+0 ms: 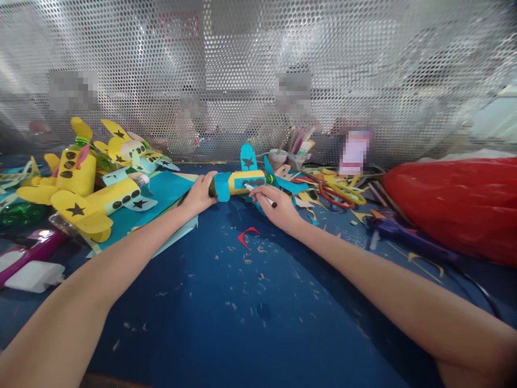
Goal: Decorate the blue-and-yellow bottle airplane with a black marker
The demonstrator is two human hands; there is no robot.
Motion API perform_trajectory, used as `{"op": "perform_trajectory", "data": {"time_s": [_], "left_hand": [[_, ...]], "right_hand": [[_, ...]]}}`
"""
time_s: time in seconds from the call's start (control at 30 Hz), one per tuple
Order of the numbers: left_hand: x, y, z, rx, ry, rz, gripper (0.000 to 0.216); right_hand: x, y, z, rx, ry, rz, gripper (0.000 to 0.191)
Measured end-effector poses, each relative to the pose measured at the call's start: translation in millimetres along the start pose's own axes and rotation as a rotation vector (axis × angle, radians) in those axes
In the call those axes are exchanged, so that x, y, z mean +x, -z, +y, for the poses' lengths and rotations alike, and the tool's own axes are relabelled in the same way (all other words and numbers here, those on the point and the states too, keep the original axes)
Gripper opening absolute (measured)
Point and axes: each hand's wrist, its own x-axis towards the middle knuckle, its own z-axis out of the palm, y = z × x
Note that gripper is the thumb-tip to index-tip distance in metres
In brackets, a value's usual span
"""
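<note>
A toy plane made from a bottle (236,182), wrapped in yellow and blue paper, lies sideways at the middle of the table. Its blue wing (247,157) stands up and bears a dark star. My left hand (202,193) grips the dark bottle end at the left. In my right hand (278,207) is a white marker (262,196) with a black end, its tip at the dark patches on the plane's side. The green cap end (269,179) points right. On the table below lies a red paper scrap (248,235).
Several yellow paper-covered bottle planes (81,170) crowd the left, with blue paper sheets (161,188). Cups of sticks (278,158), scissors (343,195), paper scraps, a purple glue gun (407,234) and a red plastic bag (456,202) sit right. Perforated metal (238,70) stands behind.
</note>
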Motion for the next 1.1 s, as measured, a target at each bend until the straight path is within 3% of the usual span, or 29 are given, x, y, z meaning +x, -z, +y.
{"op": "perform_trajectory", "data": {"time_s": [1.1], "left_hand": [[-0.5, -1.1, -2.9, -0.02, -0.007, 0.003, 0.076]], "right_hand": [[-0.7, 1.3, -0.6, -0.008, -0.035, 0.012, 0.024]]}}
